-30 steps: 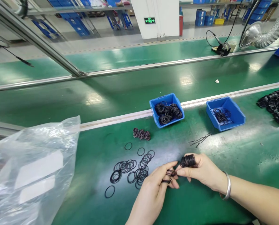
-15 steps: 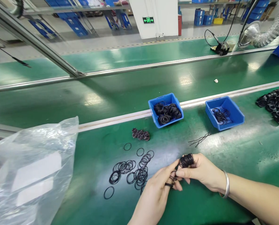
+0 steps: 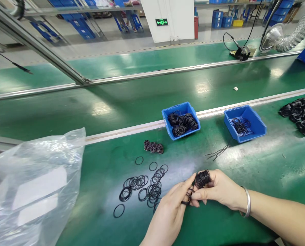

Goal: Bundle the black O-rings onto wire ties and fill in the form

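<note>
My right hand (image 3: 219, 191) is closed around a stack of black rubber rings (image 3: 202, 178) held just above the green bench. My left hand (image 3: 171, 210) pinches a few black rings (image 3: 187, 198) against the lower end of that stack, fingertips touching my right thumb. Loose black rings (image 3: 144, 188) lie scattered on the bench just left of my hands. A small bundled clump of rings (image 3: 154, 147) sits farther back.
Two blue bins stand behind: the left bin (image 3: 168, 128) holds ring bundles, the right bin (image 3: 255, 133) a few rings. Thin black ties (image 3: 217, 152) lie between them. A heap of black bundles (image 3: 302, 114) sits at right, a clear plastic bag (image 3: 32, 191) at left.
My left hand has moved right and closer to the stack, bringing its few rings against my right hand's fingers. The right hand has barely shifted.
</note>
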`<state>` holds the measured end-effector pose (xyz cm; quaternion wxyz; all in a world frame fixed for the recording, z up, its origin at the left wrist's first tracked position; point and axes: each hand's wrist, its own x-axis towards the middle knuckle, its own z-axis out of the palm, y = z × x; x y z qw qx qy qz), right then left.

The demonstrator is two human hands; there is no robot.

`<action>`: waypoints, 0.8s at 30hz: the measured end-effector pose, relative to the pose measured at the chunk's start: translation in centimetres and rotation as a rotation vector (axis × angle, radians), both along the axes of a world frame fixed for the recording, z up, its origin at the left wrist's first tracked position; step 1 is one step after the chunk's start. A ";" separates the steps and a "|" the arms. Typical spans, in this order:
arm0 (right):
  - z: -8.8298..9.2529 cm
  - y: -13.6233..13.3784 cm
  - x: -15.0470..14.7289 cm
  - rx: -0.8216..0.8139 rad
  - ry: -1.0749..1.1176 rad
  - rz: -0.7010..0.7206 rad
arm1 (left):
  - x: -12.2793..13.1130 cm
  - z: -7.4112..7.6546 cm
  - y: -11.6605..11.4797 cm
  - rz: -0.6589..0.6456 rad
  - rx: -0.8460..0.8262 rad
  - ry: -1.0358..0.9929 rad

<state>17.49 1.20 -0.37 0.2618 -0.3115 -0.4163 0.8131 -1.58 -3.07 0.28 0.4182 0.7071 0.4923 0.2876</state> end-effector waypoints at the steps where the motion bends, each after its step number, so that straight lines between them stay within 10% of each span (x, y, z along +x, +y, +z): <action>1: 0.0 0.0 0.0 -0.013 0.007 -0.003 | 0.0 -0.1 0.0 -0.009 0.000 -0.005; 10: 0.2 0.3 0.5 -0.079 0.024 -0.053 | -0.8 0.5 0.2 -0.015 -0.015 -0.066; 15: -0.1 0.5 0.7 0.012 -0.024 -0.193 | -1.6 0.2 0.8 0.194 -0.313 -0.083; 24: -0.1 0.6 0.9 -0.026 -0.021 -0.176 | -1.3 1.2 1.1 0.030 -0.285 0.055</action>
